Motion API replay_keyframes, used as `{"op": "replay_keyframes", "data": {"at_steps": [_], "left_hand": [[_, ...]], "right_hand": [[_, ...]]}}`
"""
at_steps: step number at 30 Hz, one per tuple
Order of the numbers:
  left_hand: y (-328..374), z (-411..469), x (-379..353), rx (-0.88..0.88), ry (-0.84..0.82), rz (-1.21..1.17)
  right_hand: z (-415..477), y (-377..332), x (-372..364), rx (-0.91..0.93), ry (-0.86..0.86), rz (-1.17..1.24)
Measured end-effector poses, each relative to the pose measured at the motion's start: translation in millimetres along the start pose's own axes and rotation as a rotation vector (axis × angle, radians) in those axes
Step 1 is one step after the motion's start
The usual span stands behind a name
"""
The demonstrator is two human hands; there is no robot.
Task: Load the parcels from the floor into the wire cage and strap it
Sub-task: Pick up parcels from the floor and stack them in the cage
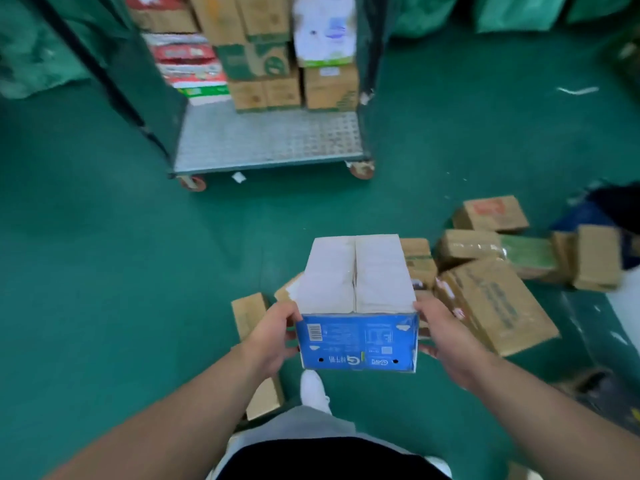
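Observation:
A blue and white parcel [356, 299] hangs in front of me above the green floor, white top up, blue printed end facing me. My left hand [273, 337] grips its left side and my right hand [446, 341] grips its right side. The wire cage [270, 140] stands ahead at the top centre, its metal deck bare at the front and stacked cartons [263, 57] at the back. Several brown parcels [495, 299] lie on the floor to my right, and a flat one [247, 315] lies below my left hand.
The cage rolls on orange castors [192, 183]. Green sacks [519, 8] line the far wall and the left side. Dark and blue bags [609, 209] sit at the right edge. My white shoe [313, 389] stands under the parcel. Open green floor lies between me and the cage.

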State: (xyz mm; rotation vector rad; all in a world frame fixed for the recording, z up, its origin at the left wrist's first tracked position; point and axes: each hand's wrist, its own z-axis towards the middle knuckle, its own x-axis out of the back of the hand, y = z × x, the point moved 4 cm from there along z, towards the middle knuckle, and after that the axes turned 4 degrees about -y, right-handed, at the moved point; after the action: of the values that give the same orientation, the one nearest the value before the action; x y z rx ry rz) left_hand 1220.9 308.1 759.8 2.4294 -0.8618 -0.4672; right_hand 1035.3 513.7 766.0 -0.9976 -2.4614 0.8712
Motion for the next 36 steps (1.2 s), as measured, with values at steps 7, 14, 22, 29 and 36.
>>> {"op": "replay_keyframes", "data": {"at_steps": [7, 14, 22, 29, 36], "left_hand": [[84.9, 10.7, 98.6, -0.1, 0.033, -0.101], [169.3, 32.5, 117.5, -0.288, 0.028, -0.315], [245.1, 90.9, 83.5, -0.279, 0.015, -0.273], [345.0, 186.1, 29.4, -0.325, 0.046, -0.232], [450.1, 278.3, -24.0, -0.32, 0.051, -0.204]], "right_hand": [[25.9, -90.4, -116.6, 0.171, -0.141, 0.087], [51.5, -155.6, -124.9, 0.366, -0.172, -0.087], [106.1, -234.9, -111.2, 0.241, -0.108, 0.149], [209.1, -340.0, -58.6, 0.248, -0.015, 0.343], [315.9, -443.0, -25.3, 0.155, -0.046, 0.201]]}}
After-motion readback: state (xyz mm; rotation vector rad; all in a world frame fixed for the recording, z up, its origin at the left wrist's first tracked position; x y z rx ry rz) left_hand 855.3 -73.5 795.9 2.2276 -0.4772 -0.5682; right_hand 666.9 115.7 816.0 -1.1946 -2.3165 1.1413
